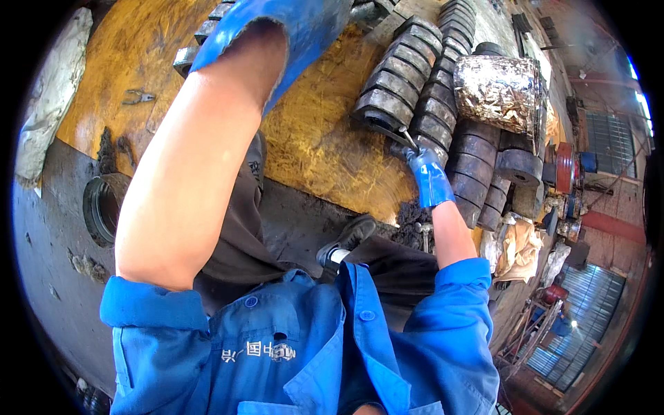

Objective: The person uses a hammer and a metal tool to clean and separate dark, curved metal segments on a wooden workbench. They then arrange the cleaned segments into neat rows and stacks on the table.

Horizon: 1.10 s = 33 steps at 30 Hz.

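My left hand [297,28], in a blue rubber glove, reaches across the top edge. Its fingers are out of the picture, and dark metal pieces [207,31] lie beside the cuff. My right hand [430,176], gloved in blue as well, closes around a slim metal tool [408,138], whose exact kind I cannot make out. That tool is at the near end of a row of dark, greasy metal rings [398,76]. A second row of rings [437,97] runs just to its right.
A shiny, smeared metal can [494,90] lies among more dark cylinders [477,155] at right. Pliers [138,97] rest on the yellow-brown floor sheet [311,138]. A large metal ring [104,207] is at left. Dark debris [413,218] and crumpled paper [519,245] lie near my right arm.
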{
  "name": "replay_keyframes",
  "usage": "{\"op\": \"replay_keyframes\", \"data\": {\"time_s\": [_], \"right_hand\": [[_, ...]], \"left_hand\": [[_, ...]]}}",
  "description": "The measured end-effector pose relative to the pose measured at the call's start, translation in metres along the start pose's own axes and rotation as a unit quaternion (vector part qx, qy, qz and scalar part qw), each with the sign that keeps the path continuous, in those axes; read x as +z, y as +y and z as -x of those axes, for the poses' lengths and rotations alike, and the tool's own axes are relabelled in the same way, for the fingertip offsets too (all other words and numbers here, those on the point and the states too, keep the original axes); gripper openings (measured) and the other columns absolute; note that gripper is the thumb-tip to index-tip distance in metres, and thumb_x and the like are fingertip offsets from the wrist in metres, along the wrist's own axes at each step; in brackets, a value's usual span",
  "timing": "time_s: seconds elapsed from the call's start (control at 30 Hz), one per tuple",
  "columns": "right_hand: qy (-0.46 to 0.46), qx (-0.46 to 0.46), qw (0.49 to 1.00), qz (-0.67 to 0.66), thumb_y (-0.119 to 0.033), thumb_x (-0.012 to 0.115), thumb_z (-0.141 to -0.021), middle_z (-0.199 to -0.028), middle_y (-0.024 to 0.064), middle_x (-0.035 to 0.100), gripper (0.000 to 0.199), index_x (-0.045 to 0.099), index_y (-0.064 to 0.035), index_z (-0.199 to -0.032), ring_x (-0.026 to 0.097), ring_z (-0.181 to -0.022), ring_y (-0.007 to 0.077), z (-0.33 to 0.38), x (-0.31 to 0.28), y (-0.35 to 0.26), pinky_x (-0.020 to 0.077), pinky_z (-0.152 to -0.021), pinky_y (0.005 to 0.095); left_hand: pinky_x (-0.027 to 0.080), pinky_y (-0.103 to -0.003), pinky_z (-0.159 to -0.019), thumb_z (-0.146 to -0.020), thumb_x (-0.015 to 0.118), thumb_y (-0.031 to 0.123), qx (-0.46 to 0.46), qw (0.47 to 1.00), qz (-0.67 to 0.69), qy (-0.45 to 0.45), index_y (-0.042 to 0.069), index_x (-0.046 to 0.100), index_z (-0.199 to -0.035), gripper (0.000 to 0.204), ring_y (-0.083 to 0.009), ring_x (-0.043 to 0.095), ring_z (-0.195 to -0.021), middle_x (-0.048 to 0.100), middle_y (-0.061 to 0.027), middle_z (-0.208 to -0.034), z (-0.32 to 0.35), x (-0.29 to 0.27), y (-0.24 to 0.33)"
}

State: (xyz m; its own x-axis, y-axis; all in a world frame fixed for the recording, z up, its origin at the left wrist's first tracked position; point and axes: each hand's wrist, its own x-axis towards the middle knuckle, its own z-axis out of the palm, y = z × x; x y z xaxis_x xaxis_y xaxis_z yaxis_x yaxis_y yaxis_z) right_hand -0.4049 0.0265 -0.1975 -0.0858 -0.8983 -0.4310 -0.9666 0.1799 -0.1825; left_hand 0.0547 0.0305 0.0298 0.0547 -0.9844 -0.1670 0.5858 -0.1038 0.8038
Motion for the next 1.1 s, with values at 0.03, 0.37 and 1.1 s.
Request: {"op": "replay_keyframes", "data": {"time_s": [0.03,0.37,1.1], "right_hand": [[-0.002,0.001,1.0,-0.002,-0.024,0.065,-0.089,-0.105,0.0182,0.071,0.033,0.067,-0.0173,-0.122,0.068,-0.095,0.035,-0.003,-0.001,-0.001,0.0529,-0.084,0.0429],[-0.007,-0.005,1.0,-0.015,-0.024,0.065,-0.09,-0.103,0.0185,0.071,0.033,0.067,-0.0161,-0.122,0.069,-0.094,0.0341,-0.012,0.009,-0.007,0.0534,-0.084,0.043],[-0.052,0.073,0.974,-0.21,-0.013,0.065,-0.092,-0.081,0.0093,0.073,0.019,0.071,-0.0004,-0.104,0.065,-0.06,0.0147,-0.017,-0.018,-0.065,0.0516,-0.056,0.0328]], "left_hand": [[0.046,-0.044,-0.105,-0.09,0.067,0.045,-0.001,1.0,-0.003,0.001,0.004,0.057,-0.133,0.06,-0.0316,0.058,-0.121,0.061,-0.0207,-0.129,-0.001,0.0,0.0],[0.046,-0.044,-0.104,-0.089,0.067,0.045,-0.004,1.0,-0.014,0.013,0.004,0.057,-0.132,0.06,-0.0314,0.058,-0.12,0.061,-0.0207,-0.128,0.002,-0.005,0.001],[0.047,-0.044,-0.103,-0.089,0.068,0.047,-0.006,0.999,-0.027,0.023,0.004,0.058,-0.132,0.061,-0.031,0.059,-0.119,0.062,-0.0208,-0.127,0.001,-0.007,0.0]]}}
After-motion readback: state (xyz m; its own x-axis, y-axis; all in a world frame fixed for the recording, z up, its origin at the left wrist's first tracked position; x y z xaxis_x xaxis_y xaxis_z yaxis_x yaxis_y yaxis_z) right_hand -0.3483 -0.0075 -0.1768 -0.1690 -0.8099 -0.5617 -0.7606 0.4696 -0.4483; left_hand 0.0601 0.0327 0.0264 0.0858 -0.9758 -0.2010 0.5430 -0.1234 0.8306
